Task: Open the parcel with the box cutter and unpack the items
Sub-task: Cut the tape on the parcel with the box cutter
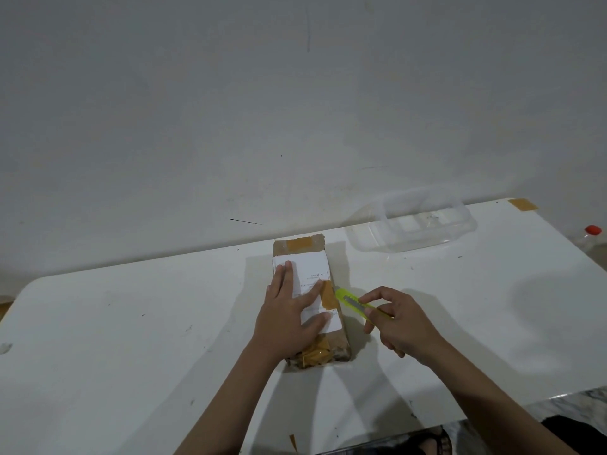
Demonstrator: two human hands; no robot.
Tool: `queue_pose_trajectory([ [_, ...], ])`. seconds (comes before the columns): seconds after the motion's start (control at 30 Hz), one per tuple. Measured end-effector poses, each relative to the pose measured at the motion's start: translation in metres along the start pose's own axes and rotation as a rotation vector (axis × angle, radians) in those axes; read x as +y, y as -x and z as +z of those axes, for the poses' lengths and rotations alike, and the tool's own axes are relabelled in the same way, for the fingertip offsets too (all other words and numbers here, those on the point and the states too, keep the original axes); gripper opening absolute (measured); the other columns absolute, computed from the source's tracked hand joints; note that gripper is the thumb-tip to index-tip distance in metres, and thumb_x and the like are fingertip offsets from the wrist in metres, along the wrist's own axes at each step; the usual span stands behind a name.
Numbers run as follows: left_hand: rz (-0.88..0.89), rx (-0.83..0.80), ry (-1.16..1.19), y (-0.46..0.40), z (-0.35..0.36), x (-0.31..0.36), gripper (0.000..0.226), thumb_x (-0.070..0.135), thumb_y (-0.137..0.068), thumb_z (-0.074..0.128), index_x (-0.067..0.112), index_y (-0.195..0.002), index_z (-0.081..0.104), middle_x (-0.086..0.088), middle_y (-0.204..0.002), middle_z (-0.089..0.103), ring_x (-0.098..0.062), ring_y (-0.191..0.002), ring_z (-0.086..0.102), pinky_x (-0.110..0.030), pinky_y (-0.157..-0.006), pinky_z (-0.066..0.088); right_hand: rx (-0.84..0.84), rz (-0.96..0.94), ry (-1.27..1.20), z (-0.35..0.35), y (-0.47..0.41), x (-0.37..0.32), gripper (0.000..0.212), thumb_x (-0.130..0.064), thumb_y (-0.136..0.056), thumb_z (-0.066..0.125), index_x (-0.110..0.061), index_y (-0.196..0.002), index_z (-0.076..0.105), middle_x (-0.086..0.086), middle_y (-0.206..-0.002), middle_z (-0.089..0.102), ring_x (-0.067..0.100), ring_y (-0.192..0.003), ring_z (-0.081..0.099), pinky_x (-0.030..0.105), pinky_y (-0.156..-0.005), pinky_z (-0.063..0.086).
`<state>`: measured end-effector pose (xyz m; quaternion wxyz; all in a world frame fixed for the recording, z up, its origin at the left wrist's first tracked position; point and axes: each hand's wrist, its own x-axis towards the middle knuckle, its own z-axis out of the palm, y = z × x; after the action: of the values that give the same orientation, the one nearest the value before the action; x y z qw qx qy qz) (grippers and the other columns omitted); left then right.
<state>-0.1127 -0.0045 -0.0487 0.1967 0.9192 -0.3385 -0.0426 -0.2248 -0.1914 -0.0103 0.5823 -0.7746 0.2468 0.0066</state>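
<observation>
Looks like a plain room in a home, not a fitted workshop: bare, scuffed white wall [295,110] beyond the hands, with pen marks and stains. White counter [131,323] scratched and speckled, a scrap of brown tape [523,204] stuck at its far right corner. Clear plastic container [417,224] up and right of the hands; red-capped bottle [592,234] past the counter's right edge.

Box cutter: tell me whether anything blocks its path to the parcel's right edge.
Nothing visible does. The right hand holds the box cutter with its tip at the parcel edge by the tape strip; the left hand presses the top.
</observation>
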Motion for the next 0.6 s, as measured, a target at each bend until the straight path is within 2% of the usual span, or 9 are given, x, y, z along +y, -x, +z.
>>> queue_pose_trajectory([
  [0.2,-0.022,-0.008,0.017,0.001,-0.001,0.001,0.07,0.075,-0.075,0.025,0.05,-0.14,0.026,-0.002,-0.159,-0.012,-0.013,-0.14,-0.025,-0.029,-0.109,-0.004,-0.004,0.018,-0.041,-0.001,0.004,0.0,0.011,-0.01,-0.091,0.057,-0.019,-0.093,0.062,0.007,-0.063,0.07,0.014,-0.032,0.037,0.019,-0.034,0.031],
  [0.37,-0.017,-0.003,0.014,0.001,0.0,0.0,0.063,0.07,-0.081,0.035,0.049,-0.14,0.027,-0.002,-0.159,-0.01,-0.015,-0.141,-0.022,-0.03,-0.109,-0.003,-0.027,0.005,-0.062,-0.005,0.007,0.0,0.009,-0.01,-0.09,0.058,-0.017,-0.095,0.062,0.009,-0.065,0.07,0.015,-0.034,0.037,0.019,-0.034,0.033],
  [0.6,-0.019,-0.008,0.039,0.001,0.0,0.0,0.065,0.073,-0.078,0.031,0.051,-0.139,0.027,-0.002,-0.159,-0.01,-0.015,-0.142,-0.022,-0.034,-0.113,0.001,-0.068,0.008,-0.097,-0.011,0.011,0.002,0.008,-0.012,-0.091,0.058,-0.016,-0.098,0.062,0.012,-0.067,0.069,0.019,-0.039,0.038,0.02,-0.034,0.032],
])
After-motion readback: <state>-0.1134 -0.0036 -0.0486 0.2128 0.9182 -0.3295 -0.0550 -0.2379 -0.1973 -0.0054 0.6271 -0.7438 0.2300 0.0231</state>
